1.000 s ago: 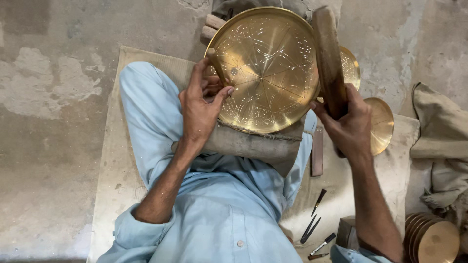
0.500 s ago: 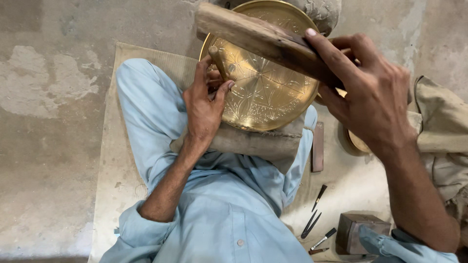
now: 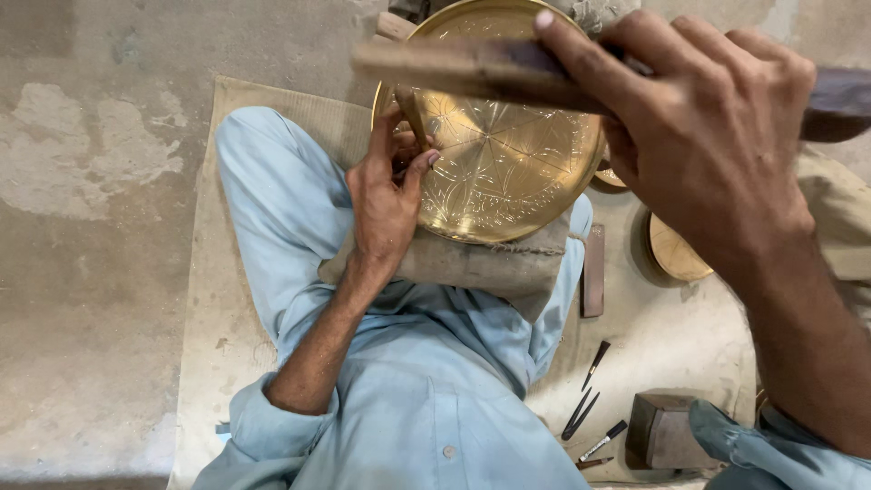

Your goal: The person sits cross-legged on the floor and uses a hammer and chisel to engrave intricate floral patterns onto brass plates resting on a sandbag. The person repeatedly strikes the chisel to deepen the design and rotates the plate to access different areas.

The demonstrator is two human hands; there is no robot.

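Hands clamped: left hand (image 3: 386,195) pinching a chisel (image 3: 411,116) against the brass plate (image 3: 508,154), right hand (image 3: 703,136) gripping a wooden mallet (image 3: 454,68).

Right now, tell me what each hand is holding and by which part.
The right hand grips a wooden mallet around its middle. The left hand pinches a thin chisel near its lower end, against the brass plate.
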